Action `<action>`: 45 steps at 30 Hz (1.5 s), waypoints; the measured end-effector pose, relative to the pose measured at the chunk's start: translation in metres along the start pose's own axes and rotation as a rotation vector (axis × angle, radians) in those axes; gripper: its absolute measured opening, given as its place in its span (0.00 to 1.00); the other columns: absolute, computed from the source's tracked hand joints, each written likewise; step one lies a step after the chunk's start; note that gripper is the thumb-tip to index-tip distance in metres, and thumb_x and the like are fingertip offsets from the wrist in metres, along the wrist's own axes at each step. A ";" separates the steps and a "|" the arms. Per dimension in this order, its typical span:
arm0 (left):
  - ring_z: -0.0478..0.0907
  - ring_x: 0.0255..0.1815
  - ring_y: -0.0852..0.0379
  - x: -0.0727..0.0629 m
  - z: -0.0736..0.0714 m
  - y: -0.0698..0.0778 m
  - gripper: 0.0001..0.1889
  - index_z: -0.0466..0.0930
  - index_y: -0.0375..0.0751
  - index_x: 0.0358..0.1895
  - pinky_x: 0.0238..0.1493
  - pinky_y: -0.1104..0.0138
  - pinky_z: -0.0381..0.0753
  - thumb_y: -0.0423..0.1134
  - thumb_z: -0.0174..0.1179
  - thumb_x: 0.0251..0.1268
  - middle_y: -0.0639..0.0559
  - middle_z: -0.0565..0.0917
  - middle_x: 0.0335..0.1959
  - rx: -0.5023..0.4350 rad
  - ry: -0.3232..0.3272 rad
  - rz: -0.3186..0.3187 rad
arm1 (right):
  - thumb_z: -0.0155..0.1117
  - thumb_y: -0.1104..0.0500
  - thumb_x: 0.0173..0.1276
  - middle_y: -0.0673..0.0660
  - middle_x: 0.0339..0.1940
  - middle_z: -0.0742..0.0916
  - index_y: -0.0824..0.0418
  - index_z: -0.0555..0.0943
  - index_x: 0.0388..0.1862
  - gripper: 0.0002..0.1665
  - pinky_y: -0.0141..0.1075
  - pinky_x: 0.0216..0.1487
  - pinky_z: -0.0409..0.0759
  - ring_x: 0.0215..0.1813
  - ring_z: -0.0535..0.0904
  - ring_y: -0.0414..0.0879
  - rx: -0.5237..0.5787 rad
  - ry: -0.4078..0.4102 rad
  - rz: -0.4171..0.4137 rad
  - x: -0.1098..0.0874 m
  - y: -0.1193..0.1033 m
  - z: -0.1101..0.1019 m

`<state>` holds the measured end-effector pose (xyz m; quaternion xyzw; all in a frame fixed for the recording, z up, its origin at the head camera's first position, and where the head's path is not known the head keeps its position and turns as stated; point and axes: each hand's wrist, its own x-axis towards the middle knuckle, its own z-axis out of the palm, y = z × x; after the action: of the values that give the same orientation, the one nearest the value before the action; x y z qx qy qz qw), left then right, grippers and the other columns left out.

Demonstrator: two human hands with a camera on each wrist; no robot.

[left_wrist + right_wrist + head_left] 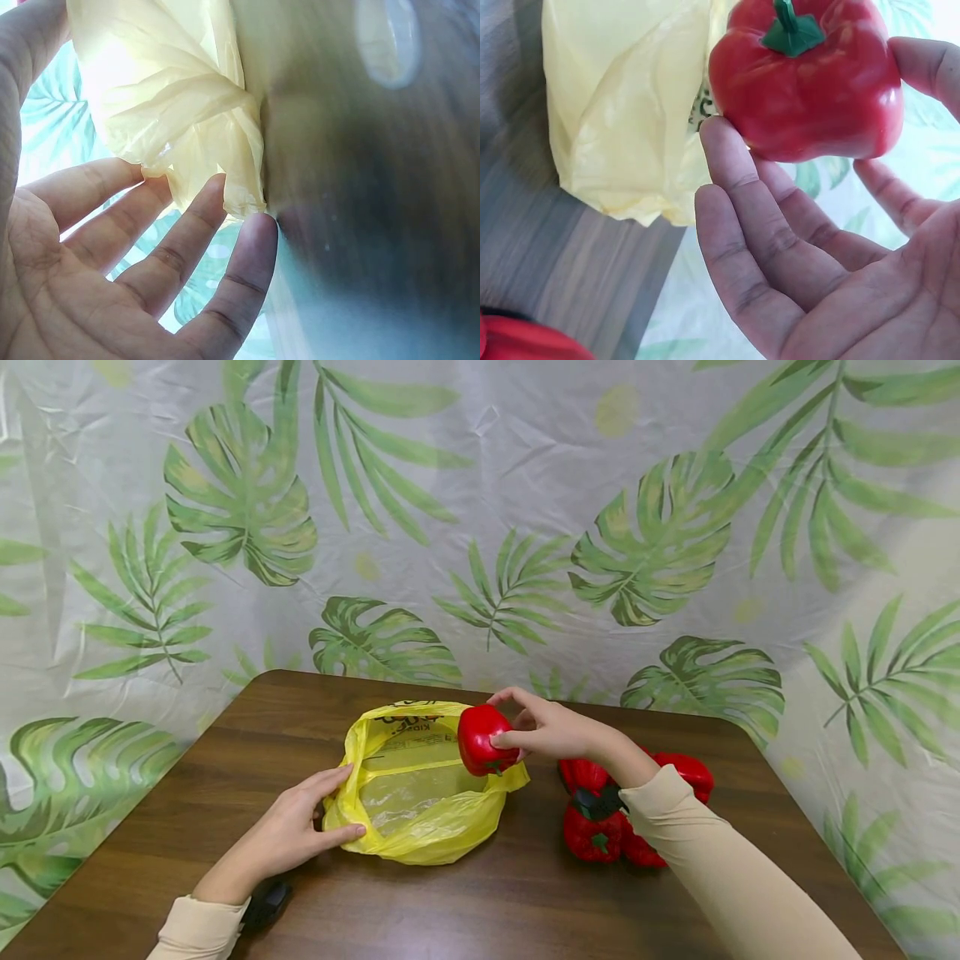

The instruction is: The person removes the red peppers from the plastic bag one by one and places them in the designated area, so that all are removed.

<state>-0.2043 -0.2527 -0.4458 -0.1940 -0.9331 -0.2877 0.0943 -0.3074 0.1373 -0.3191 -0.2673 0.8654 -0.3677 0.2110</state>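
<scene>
A yellow plastic bag (427,835) lies on the table with its mouth spread wide, dark print showing on its inner back wall. My left hand (288,831) is at the bag's left side, thumb and index finger spread along the rim. In the left wrist view its fairly straight fingers (251,255) touch the crumpled yellow plastic. My right hand (551,727) pinches a red bell pepper (480,735) between thumb and fingers, over the right part of the bag's mouth. The right wrist view shows the pepper's green stem (791,34) and glossy skin.
Several more red peppers (592,833) sit grouped on the right of the brown wooden table (525,902), partly hidden by my right forearm. Behind the table hangs a pale cloth (517,468) with green leaf prints.
</scene>
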 end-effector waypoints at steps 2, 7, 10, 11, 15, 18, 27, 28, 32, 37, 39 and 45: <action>0.75 0.75 0.32 0.000 0.000 0.000 0.47 0.69 0.36 0.80 0.69 0.39 0.79 0.59 0.75 0.66 0.37 0.76 0.77 0.001 0.002 0.001 | 0.66 0.49 0.80 0.66 0.57 0.87 0.51 0.63 0.80 0.36 0.45 0.54 0.89 0.48 0.88 0.53 0.011 0.006 -0.008 -0.006 0.003 -0.002; 0.75 0.75 0.32 0.000 -0.001 0.001 0.47 0.69 0.36 0.80 0.68 0.39 0.79 0.58 0.75 0.66 0.37 0.76 0.77 0.002 -0.001 -0.002 | 0.67 0.47 0.80 0.65 0.58 0.87 0.49 0.63 0.80 0.37 0.45 0.54 0.89 0.49 0.88 0.53 0.020 0.035 -0.008 -0.020 0.009 -0.006; 0.75 0.76 0.32 0.000 -0.001 0.002 0.47 0.69 0.36 0.80 0.68 0.39 0.79 0.58 0.75 0.66 0.37 0.76 0.78 0.004 -0.003 -0.004 | 0.67 0.46 0.79 0.64 0.56 0.88 0.47 0.63 0.80 0.37 0.45 0.53 0.89 0.47 0.89 0.53 0.016 0.053 -0.005 -0.028 0.014 -0.008; 0.75 0.76 0.32 0.000 -0.001 0.002 0.47 0.69 0.36 0.80 0.68 0.39 0.79 0.58 0.75 0.66 0.37 0.76 0.78 0.005 -0.003 -0.004 | 0.67 0.46 0.79 0.64 0.56 0.88 0.47 0.63 0.80 0.37 0.46 0.54 0.88 0.47 0.89 0.53 0.015 0.059 -0.005 -0.031 0.016 -0.009; 0.75 0.76 0.32 0.000 -0.001 0.003 0.47 0.69 0.36 0.80 0.69 0.39 0.79 0.58 0.75 0.66 0.37 0.76 0.78 0.008 -0.002 -0.002 | 0.67 0.45 0.79 0.63 0.56 0.88 0.46 0.63 0.80 0.37 0.49 0.55 0.88 0.45 0.89 0.52 0.009 0.083 -0.003 -0.044 0.023 -0.011; 0.75 0.76 0.32 0.000 -0.001 0.003 0.47 0.69 0.36 0.81 0.69 0.39 0.79 0.59 0.75 0.66 0.37 0.76 0.78 0.010 -0.004 -0.002 | 0.67 0.46 0.80 0.64 0.57 0.87 0.47 0.63 0.81 0.37 0.48 0.54 0.89 0.44 0.88 0.52 0.014 0.093 -0.006 -0.053 0.028 -0.013; 0.77 0.74 0.35 -0.001 -0.001 0.003 0.46 0.69 0.37 0.81 0.62 0.44 0.84 0.60 0.74 0.67 0.38 0.76 0.78 0.027 -0.010 -0.012 | 0.67 0.46 0.80 0.67 0.62 0.84 0.48 0.62 0.81 0.38 0.50 0.53 0.89 0.45 0.89 0.59 0.049 0.127 0.034 -0.081 0.040 -0.016; 0.77 0.74 0.35 -0.001 -0.001 0.003 0.46 0.69 0.37 0.81 0.62 0.44 0.85 0.60 0.74 0.67 0.38 0.76 0.78 0.028 -0.009 -0.012 | 0.67 0.46 0.80 0.68 0.62 0.84 0.48 0.62 0.81 0.39 0.49 0.53 0.89 0.45 0.89 0.60 0.052 0.127 0.038 -0.084 0.042 -0.017; 0.78 0.74 0.36 -0.001 0.000 0.002 0.46 0.69 0.37 0.81 0.60 0.45 0.86 0.60 0.74 0.67 0.38 0.76 0.78 0.025 -0.010 -0.012 | 0.66 0.47 0.81 0.68 0.61 0.85 0.49 0.61 0.81 0.38 0.45 0.52 0.89 0.46 0.89 0.60 0.062 0.131 0.039 -0.098 0.050 -0.022; 0.78 0.73 0.35 0.000 0.001 0.000 0.47 0.70 0.37 0.80 0.59 0.47 0.87 0.60 0.74 0.66 0.38 0.77 0.77 0.024 -0.008 -0.011 | 0.65 0.50 0.82 0.74 0.67 0.80 0.51 0.60 0.82 0.38 0.46 0.52 0.90 0.46 0.90 0.59 0.067 0.141 0.044 -0.117 0.062 -0.031; 0.78 0.73 0.36 0.000 0.001 0.000 0.46 0.70 0.37 0.80 0.58 0.48 0.87 0.60 0.74 0.66 0.38 0.77 0.77 0.024 -0.007 -0.012 | 0.65 0.50 0.82 0.78 0.74 0.74 0.52 0.59 0.83 0.39 0.46 0.52 0.90 0.45 0.89 0.59 0.069 0.149 0.055 -0.125 0.066 -0.034; 0.79 0.72 0.36 0.000 0.001 0.000 0.46 0.70 0.37 0.80 0.53 0.53 0.89 0.60 0.74 0.66 0.38 0.77 0.77 0.020 -0.010 -0.012 | 0.63 0.50 0.83 0.79 0.77 0.70 0.49 0.58 0.84 0.38 0.43 0.52 0.90 0.49 0.89 0.57 0.096 0.173 0.098 -0.151 0.080 -0.042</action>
<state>-0.2041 -0.2520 -0.4461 -0.1889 -0.9375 -0.2782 0.0899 -0.2394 0.2995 -0.3263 -0.1815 0.8738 -0.4196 0.1658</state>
